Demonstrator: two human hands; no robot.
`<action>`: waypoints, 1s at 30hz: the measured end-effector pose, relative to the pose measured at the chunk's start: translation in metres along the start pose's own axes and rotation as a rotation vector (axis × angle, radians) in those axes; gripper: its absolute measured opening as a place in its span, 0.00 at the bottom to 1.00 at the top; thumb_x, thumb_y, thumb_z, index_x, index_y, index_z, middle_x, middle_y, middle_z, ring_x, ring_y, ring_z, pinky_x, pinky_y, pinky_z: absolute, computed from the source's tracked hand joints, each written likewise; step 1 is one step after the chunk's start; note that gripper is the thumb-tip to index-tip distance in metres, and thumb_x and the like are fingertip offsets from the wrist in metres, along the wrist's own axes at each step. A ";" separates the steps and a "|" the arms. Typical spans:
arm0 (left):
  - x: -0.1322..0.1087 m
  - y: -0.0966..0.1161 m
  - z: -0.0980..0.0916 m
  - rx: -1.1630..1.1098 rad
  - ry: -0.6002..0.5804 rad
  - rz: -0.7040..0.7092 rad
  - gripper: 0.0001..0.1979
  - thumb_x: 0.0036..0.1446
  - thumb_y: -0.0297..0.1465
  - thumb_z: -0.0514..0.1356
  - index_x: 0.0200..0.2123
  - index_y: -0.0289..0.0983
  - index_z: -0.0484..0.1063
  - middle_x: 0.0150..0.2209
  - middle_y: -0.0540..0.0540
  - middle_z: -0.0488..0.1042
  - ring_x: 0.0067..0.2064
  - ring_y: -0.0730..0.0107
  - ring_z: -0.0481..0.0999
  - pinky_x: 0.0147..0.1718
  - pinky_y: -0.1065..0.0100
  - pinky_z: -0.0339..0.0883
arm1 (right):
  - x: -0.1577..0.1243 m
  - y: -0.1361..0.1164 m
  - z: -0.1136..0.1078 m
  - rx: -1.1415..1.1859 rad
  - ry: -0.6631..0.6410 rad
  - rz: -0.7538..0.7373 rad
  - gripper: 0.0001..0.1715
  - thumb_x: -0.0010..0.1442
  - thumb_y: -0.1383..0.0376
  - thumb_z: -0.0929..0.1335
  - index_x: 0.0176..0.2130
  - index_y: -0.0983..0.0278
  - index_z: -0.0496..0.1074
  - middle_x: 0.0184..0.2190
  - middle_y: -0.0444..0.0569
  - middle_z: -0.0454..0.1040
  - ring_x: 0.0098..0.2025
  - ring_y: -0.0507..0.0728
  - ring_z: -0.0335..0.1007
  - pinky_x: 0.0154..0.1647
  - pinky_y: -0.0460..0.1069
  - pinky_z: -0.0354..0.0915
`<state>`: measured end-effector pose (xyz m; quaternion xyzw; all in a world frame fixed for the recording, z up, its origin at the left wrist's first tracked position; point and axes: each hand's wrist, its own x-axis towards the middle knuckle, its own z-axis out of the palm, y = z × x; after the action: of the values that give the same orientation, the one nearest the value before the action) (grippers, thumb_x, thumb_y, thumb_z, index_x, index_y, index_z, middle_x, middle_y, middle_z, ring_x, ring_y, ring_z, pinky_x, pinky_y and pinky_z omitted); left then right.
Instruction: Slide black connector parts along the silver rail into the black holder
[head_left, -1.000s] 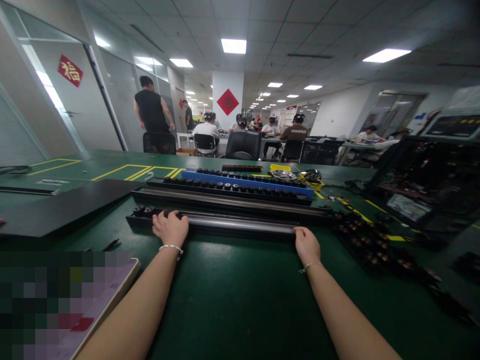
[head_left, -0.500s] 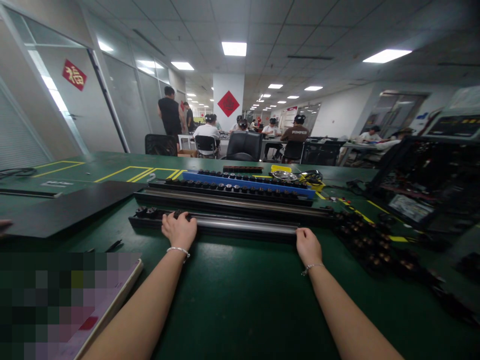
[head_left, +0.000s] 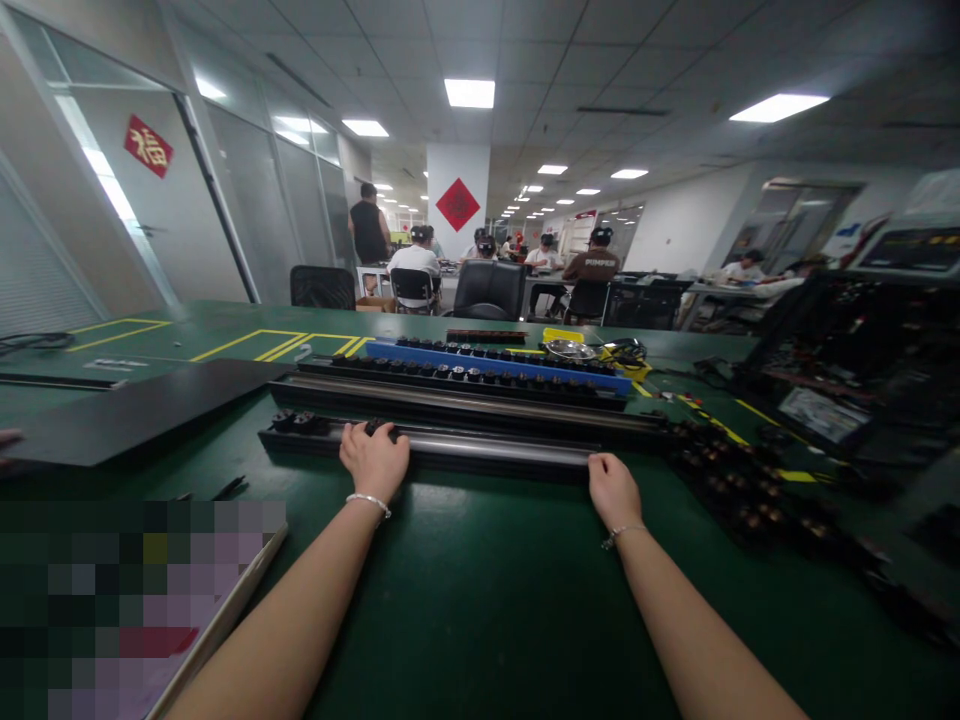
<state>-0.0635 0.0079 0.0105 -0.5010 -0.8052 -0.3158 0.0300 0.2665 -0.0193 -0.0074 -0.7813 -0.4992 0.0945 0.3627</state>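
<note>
A long black rail with a shiny metal strip (head_left: pixel 487 450) lies across the green table (head_left: pixel 480 590) in front of me. My left hand (head_left: pixel 375 458) rests on the rail's left part, fingers curled over it next to a few small black knobs (head_left: pixel 296 421). My right hand (head_left: pixel 613 488) grips the rail's right end, fingers closed round it. Each wrist wears a thin bracelet. Behind this rail lie a second dark rail (head_left: pixel 465 405), a row of black knobbed parts (head_left: pixel 457 375) and a blue strip (head_left: pixel 510 362) carrying more knobs.
A black panel (head_left: pixel 142 405) lies at the left, a blurred-out flat item (head_left: pixel 127 600) at the lower left. Black parts (head_left: pixel 750 490) and a dark machine (head_left: pixel 855 370) crowd the right. A metal bowl (head_left: pixel 568 349) sits behind. Several people sit at far tables; one person (head_left: pixel 369 232) stands.
My left hand has slid rightward along the rail. My right hand has stayed at the rail's end. The standing person in black has walked further away, to the right.
</note>
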 end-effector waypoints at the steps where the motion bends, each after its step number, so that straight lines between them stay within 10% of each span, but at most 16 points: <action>1: -0.001 0.001 0.000 -0.002 -0.004 0.000 0.19 0.49 0.36 0.53 0.44 0.40 0.74 0.54 0.37 0.61 0.61 0.51 0.50 0.56 0.52 0.47 | 0.000 0.000 0.000 -0.004 -0.003 -0.009 0.20 0.57 0.57 0.55 0.34 0.64 0.70 0.37 0.52 0.71 0.40 0.57 0.65 0.38 0.48 0.57; 30: -0.009 0.009 0.001 0.012 -0.031 0.058 0.19 0.50 0.36 0.53 0.43 0.40 0.74 0.54 0.37 0.62 0.60 0.52 0.52 0.56 0.54 0.47 | 0.001 0.003 0.003 -0.026 -0.013 -0.077 0.21 0.59 0.58 0.54 0.35 0.65 0.70 0.37 0.52 0.70 0.40 0.56 0.64 0.37 0.47 0.57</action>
<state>-0.0511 0.0041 0.0114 -0.5290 -0.7925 -0.3020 0.0297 0.2678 -0.0173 -0.0114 -0.7656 -0.5322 0.0789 0.3527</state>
